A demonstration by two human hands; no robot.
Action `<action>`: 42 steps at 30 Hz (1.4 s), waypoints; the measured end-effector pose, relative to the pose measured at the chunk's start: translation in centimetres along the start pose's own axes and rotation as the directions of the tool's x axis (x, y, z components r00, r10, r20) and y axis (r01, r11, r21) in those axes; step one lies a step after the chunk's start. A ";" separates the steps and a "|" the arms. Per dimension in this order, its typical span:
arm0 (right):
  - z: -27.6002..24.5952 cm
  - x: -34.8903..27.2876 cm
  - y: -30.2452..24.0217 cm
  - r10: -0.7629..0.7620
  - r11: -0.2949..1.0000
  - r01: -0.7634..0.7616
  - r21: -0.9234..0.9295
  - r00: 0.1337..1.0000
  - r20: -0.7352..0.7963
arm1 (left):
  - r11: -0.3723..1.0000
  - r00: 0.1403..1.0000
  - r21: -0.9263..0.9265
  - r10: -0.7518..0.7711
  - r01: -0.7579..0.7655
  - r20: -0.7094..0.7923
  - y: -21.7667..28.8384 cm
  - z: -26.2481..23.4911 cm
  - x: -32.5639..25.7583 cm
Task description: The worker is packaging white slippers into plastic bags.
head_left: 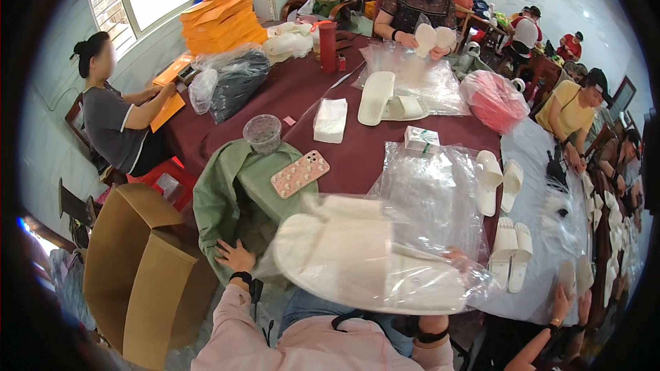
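A pair of white slippers (pixel 330 254) in a clear plastic bag is held up in front of me, blurred by motion. My right hand (pixel 459 258) grips its right end, partly hidden behind the slippers and the film. Fingers spread, my left hand (pixel 236 256) rests against the green cloth (pixel 216 192) hanging over the table's near edge and holds nothing. On this cloth lie a pink patterned phone (pixel 300 174) and a round clear plastic tub (pixel 262 134). Beyond the bagged slippers, a stack of clear plastic bags (pixel 433 178) covers part of the dark red table.
An open cardboard box (pixel 148 268) stands at my left. More white slippers (pixel 505 251) lie in pairs to the right. A small white box (pixel 421 139) sits on the bags. Co-workers sit around the table; orange flat boxes (pixel 220 24) are piled at the back left.
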State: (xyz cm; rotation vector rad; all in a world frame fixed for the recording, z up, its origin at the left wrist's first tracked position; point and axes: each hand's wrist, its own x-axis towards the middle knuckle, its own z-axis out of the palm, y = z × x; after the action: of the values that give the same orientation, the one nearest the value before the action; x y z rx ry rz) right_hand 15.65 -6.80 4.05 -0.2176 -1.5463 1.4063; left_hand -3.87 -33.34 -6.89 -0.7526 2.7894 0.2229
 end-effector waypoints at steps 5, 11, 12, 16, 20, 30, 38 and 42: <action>3.6 6.9 -0.3 0.392 0.759 -0.494 0.425 0.867 0.309 | 1.000 0.994 0.006 0.004 -0.004 -0.110 -3.3 -0.1 0.7; 13.2 3.0 2.6 0.692 0.265 -0.910 0.320 0.410 0.594 | 0.992 0.950 0.060 -0.088 0.111 -0.298 -6.0 -0.1 3.0; 13.5 2.6 4.3 0.694 0.272 -0.906 0.326 0.419 0.586 | 0.990 0.955 0.041 -0.120 0.136 -0.271 -5.0 -0.5 2.8; 13.9 1.6 4.6 0.599 0.668 -0.736 -0.108 0.446 0.665 | 0.967 0.952 -0.114 -0.247 0.229 -0.181 -6.1 -1.3 3.7; 13.9 0.6 4.3 0.504 0.708 -0.699 -0.101 0.400 0.765 | 0.978 0.920 -0.208 -0.084 0.002 -0.384 -5.9 -0.3 3.9; 7.5 7.7 3.7 0.137 0.972 0.008 -0.234 0.790 0.598 | 0.835 0.818 -0.384 0.129 -0.395 -0.560 -1.9 -0.3 5.1; -6.5 12.1 8.0 0.076 0.615 0.214 -0.759 0.942 0.328 | 0.901 0.846 -0.263 0.178 -0.346 -0.503 4.0 -3.3 1.1; -13.1 11.7 9.1 0.113 0.577 0.028 -0.816 0.987 0.113 | 0.639 0.573 -0.193 0.465 -0.745 -0.674 7.7 -4.9 -1.0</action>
State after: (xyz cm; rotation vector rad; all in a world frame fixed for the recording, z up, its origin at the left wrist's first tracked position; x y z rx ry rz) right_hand 15.38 12.69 0.49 -0.7270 -2.2625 0.6245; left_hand -7.90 -27.25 -1.29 0.2532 3.5409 0.9812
